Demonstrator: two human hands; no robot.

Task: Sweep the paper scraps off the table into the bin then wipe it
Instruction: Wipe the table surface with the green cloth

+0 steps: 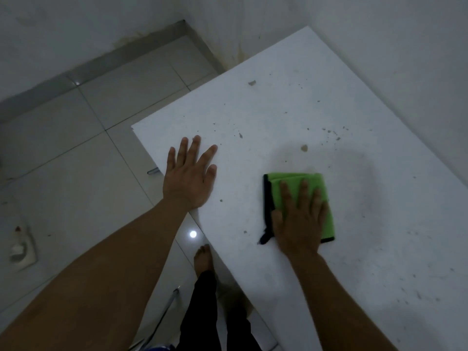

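Specks [329,131] far of your cloth [298,198] could smear across the table [367,224] or fall left to the floor, since both hands, left [188,176] and right [300,224], lie flat and open, gripping nothing.

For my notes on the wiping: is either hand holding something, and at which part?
Right hand presses flat on the folded green cloth, covering its near half, not gripping. Left hand lies flat on the table, empty.

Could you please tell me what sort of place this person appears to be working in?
Probably a plain room in a home. The white table stands in a corner against bare white walls, over a glossy tiled floor. The person is barefoot, which suggests a home rather than a workplace.
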